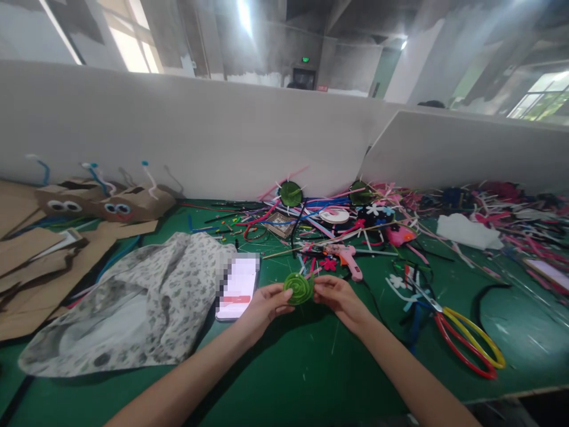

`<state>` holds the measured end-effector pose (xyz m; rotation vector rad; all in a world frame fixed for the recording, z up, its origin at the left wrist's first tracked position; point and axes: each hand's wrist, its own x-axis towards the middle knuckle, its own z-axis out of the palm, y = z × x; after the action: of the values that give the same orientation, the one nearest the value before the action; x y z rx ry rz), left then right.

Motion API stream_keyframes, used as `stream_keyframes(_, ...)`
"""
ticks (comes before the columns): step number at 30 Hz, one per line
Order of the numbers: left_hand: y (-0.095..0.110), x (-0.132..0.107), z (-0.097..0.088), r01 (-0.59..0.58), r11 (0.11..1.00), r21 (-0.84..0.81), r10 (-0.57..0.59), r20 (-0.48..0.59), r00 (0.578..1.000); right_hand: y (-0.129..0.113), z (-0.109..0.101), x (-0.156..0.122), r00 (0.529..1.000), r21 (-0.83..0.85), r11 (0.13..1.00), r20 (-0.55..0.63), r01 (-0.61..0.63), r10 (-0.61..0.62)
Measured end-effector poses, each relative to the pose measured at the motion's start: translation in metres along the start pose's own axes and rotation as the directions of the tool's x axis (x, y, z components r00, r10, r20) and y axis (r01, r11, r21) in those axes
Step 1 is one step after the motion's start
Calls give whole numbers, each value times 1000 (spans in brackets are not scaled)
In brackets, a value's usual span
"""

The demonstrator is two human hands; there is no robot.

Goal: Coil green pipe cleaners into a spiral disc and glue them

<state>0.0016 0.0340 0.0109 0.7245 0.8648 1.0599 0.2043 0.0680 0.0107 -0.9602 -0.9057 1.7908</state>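
Note:
Both of my hands meet over the green table (pixel 311 367) around a small green coil of pipe cleaner (pixel 298 288), wound into a flat spiral disc. My left hand (pixel 265 306) pinches the coil's left edge with thumb and fingers. My right hand (pixel 336 295) grips its right edge, fingers curled. The coil is held just above the table, facing me.
A phone (pixel 237 286) with a lit screen lies left of my hands, beside a patterned cloth (pixel 133 308). Scissors with red and yellow handles (pixel 466 341) lie to the right. A pink glue gun (pixel 349 258), loose pipe cleaners, other green discs (pixel 290 193) and cardboard snail figures (pixel 120 207) fill the back.

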Motion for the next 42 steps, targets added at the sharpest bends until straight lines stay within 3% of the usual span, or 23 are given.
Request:
stream_keyframes(21,2,-1,2,79,992,99,-75,-45,996,4,11,-5,996,-114,991,-67,-73,66)
stream_keyframes(31,0,3,-1,104,994,42,-101,-77,992,6,24,-12,985,-53,984,-23,-172,171)
stream_keyframes(34,1,3,-1,102,995,5,-102,-64,993,5,25,-11,979,-53,977,-26,-205,204)
stream_keyframes(39,5,2,0,97,992,-82,-93,52,994,2,23,-10,984,-45,984,-50,-173,170)
stream_keyframes(42,6,3,-1,126,991,-48,-124,41,991,1,23,-9,988,-51,988,-63,-144,141)
